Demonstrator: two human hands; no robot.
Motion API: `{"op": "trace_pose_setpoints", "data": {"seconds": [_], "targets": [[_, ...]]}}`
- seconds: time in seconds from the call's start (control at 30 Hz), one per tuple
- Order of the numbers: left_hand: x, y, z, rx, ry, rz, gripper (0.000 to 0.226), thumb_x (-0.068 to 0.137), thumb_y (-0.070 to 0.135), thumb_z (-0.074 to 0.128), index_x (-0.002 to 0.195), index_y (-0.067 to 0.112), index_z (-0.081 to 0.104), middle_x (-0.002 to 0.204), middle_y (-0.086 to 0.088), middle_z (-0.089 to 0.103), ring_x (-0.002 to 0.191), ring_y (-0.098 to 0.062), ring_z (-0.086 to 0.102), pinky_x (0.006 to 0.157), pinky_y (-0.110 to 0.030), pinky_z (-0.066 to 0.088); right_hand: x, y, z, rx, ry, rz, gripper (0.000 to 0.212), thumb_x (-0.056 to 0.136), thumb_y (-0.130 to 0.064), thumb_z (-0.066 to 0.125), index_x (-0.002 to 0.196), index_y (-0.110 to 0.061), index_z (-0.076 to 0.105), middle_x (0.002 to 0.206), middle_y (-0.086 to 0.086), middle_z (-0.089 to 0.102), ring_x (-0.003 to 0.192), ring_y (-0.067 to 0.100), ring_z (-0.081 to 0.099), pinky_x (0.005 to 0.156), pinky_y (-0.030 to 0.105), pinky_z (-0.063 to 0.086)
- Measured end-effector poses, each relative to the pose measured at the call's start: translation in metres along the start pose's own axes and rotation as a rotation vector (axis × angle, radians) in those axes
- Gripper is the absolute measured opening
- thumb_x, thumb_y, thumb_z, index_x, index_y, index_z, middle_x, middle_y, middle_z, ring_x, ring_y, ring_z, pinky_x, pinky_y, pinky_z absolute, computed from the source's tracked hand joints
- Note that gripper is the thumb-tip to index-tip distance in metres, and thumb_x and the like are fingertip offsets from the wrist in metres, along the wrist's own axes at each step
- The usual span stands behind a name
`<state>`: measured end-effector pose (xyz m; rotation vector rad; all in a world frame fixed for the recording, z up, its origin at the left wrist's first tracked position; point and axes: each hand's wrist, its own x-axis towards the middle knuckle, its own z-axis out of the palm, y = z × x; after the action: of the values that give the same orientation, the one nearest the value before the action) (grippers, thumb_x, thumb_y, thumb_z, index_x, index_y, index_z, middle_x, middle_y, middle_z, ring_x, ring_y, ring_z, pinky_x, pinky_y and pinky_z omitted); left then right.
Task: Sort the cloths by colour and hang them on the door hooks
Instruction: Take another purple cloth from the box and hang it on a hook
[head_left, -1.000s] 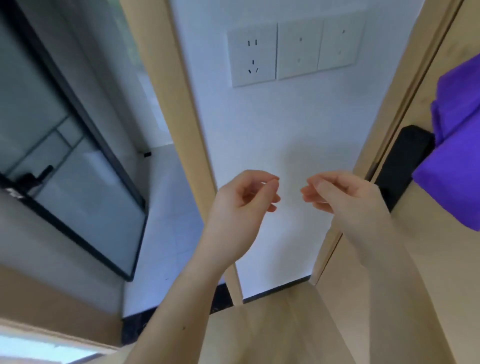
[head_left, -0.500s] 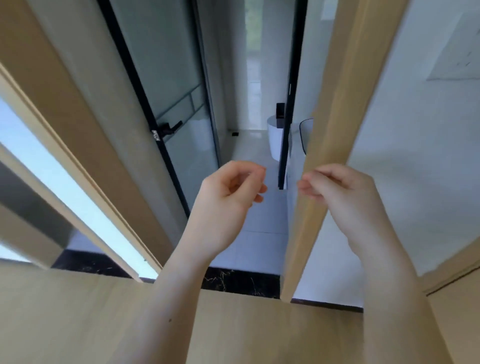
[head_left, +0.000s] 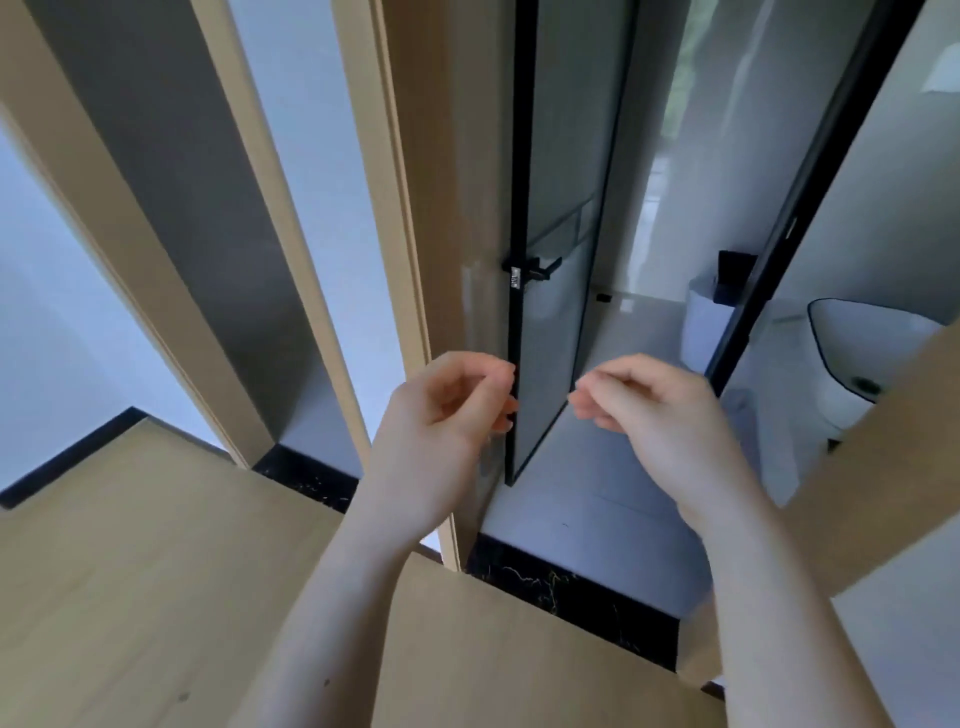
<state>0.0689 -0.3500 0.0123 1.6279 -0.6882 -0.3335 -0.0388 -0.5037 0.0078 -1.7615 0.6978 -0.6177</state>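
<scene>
Hands raised at the doorway of a tiled washroom: the person's left hand (head_left: 441, 415) and right hand (head_left: 660, 415) hung side by side at chest height, a gap between them. Each had its fingers curled in toward the thumb, and neither gripped anything that could be seen. Where the cloths and the door hooks were could not be told from this spot.

Behind the hands stood a black-framed glass door (head_left: 563, 234), seen almost edge-on, its dark latch handle (head_left: 537, 267) jutting out at mid-height. The left fingertips overlapped the door's black edge, and whether they touched it could not be made out. A small white label (head_left: 515, 277) sat on the latch, its print too fine to read.

A pale wooden door frame (head_left: 400, 208) rose to the left of the glass. A black, gold-veined threshold (head_left: 571, 592) divided the wood floor (head_left: 130, 597) from the white tiles (head_left: 597, 499) beyond.

Inside, a white basin (head_left: 872, 343) with a thin dark rim stood at the right, its lower side cut off by a slanting wooden post (head_left: 883, 467). Past a second black frame bar (head_left: 769, 260), a rounded white fixture (head_left: 701, 327) with a black object (head_left: 732, 275) on top was partly hidden and too blurred to identify. Both forearms ran out of view at the bottom.
</scene>
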Motion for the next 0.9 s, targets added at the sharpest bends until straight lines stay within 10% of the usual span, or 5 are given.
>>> {"op": "trace_pose_setpoints", "data": {"seconds": [0.9], "targets": [[0.006,-0.083,-0.305,0.218,0.855,-0.279,0.011,0.1,0.028,0.06,0.099,0.03,0.071,0.085,0.008,0.075,0.08,-0.009,0.072,0.079,-0.033,0.058,0.093,-0.077,0.403,-0.022,-0.914,-0.242,0.019,0.099,-0.024,0.059,0.088,-0.025,0.074,0.083,-0.015,0.076,0.081,-0.004,0.069,0.085,0.029,0.054]]}}
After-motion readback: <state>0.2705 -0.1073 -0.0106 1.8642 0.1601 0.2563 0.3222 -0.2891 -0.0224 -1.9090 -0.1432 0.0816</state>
